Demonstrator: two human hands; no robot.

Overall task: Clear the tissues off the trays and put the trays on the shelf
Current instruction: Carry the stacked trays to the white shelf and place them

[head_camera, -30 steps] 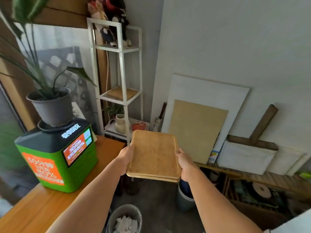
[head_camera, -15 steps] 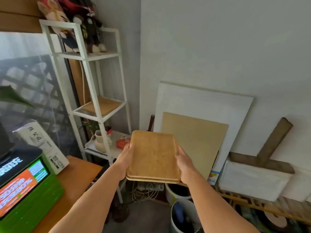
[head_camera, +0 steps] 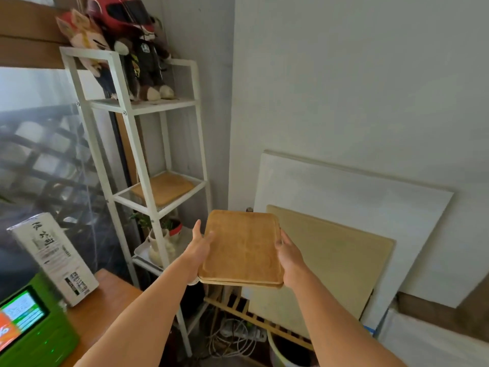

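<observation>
I carry the trays, left hand and right hand fingers pinching the edges; next, slide them onto the shelf at ten o'clock

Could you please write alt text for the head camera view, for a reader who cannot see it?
Both hands, the left hand and the right hand, hold a stack of wooden trays by its side edges, level and bare of tissues. Ahead to the left stands a white shelf with another wooden tray on its middle tier and plush toys on top.
</observation>
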